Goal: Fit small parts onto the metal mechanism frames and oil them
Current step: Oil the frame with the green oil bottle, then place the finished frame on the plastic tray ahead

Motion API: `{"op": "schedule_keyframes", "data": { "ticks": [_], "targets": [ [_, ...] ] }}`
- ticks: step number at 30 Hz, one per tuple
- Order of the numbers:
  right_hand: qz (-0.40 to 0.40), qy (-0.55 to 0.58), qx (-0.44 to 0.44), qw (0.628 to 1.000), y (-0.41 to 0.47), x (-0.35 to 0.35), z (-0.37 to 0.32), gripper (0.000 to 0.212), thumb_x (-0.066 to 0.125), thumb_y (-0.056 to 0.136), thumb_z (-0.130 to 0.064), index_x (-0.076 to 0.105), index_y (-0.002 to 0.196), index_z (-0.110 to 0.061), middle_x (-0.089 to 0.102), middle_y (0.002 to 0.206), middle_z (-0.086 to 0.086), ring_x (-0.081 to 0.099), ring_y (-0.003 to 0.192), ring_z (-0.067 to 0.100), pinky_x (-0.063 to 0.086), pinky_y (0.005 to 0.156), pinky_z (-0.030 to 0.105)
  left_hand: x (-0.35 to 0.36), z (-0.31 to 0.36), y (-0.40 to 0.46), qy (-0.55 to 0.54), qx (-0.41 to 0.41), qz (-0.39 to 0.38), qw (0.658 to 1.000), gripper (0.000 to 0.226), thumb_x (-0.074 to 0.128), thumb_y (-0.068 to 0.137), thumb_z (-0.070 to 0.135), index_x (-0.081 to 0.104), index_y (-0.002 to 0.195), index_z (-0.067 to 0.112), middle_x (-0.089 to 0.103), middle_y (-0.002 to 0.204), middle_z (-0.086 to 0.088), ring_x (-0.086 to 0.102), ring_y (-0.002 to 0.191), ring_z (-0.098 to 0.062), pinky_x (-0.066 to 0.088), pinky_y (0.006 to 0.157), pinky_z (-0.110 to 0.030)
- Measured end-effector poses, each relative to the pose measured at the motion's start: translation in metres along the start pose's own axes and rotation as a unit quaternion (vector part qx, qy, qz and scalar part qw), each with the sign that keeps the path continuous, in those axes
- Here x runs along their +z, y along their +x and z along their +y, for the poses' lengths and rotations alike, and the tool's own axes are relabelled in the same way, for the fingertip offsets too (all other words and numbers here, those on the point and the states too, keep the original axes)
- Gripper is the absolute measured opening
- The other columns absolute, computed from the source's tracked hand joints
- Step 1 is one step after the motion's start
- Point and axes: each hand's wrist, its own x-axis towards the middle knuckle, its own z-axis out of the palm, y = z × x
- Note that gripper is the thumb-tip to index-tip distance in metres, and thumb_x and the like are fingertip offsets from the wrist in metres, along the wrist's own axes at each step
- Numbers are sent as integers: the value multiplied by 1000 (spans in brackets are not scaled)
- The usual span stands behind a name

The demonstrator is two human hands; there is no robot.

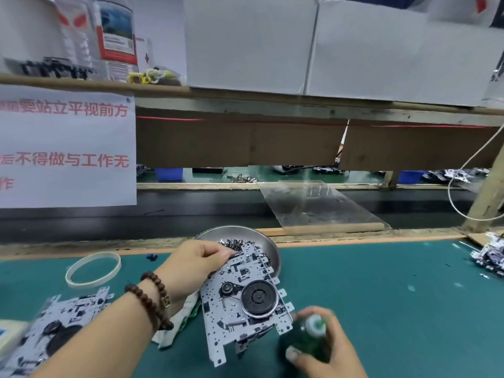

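My left hand grips the top left edge of a metal mechanism frame with a black flywheel, holding it tilted above the green mat. Its upper end overlaps a steel bowl of small metal parts. My right hand holds a small green oil bottle with a white tip, blurred, just right of the frame's lower corner. A second mechanism frame lies at the lower left.
A white ring lies on the mat at left, a pale cloth under my left wrist. More mechanisms sit at the far right edge. A clear plastic sheet leans over the dark conveyor behind. A paper notice hangs at left.
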Motion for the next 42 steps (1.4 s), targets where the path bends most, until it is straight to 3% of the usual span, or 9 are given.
{"op": "schedule_keyframes", "data": {
  "ticks": [5,10,13,17,27,31,33,37,42],
  "targets": [
    [-65,-73,7,995,6,0,9,20,38,87,23,56,97,22,55,116,38,58,60,3,41,52,4,2,10,13,27,-5,-12,1000,21,54,92,16,73,83,13,74,83,-8,67,82,-23,55,81,-39],
    [-34,120,86,988,4,-11,-10,29,34,94,10,53,115,4,54,125,24,59,102,20,42,89,18,5,32,42,32,-10,-41,999,23,51,94,13,72,86,9,73,81,-9,67,71,-19,55,64,-31],
    [-16,108,92,990,18,-34,-43,29,40,91,8,60,111,0,69,95,16,68,77,15,51,69,18,15,45,64,57,5,-55,997,22,52,93,14,73,87,11,74,84,-5,68,78,-17,55,71,-31],
    [-52,77,113,989,42,-44,-90,34,58,76,-36,66,98,-12,73,80,7,66,58,21,50,49,27,48,61,99,112,26,-67,991,21,53,93,16,73,91,9,70,96,1,61,91,-19,50,93,-43],
    [32,162,102,981,149,-72,-77,13,49,92,-1,60,86,3,67,61,7,63,48,5,48,39,14,100,79,201,213,70,-54,973,21,49,95,22,67,98,10,58,74,9,49,59,2,40,45,-9],
    [76,172,107,976,193,-83,-66,15,47,92,4,54,79,4,65,57,11,61,44,7,48,39,14,102,65,232,245,64,20,967,37,43,96,33,45,126,10,55,113,-5,56,86,-15,49,70,-28],
    [102,147,109,978,216,-89,-61,13,48,93,3,53,81,4,64,60,11,61,43,6,48,39,13,102,46,234,186,14,20,982,28,46,96,27,49,115,8,57,105,-10,60,95,-24,53,80,-37],
    [117,50,138,982,253,-93,-47,12,51,93,-3,55,82,0,64,65,8,50,35,1,40,34,11,112,15,227,2,-95,-93,991,14,48,95,9,46,106,2,51,69,-9,55,56,-14,49,42,-18],
    [104,-116,151,976,281,-99,-33,28,55,93,-12,55,65,-7,53,55,1,38,33,3,31,34,13,121,7,252,19,-86,-96,991,44,49,90,-7,32,132,-10,53,71,-14,54,38,-8,45,37,-14]
  ]
}}
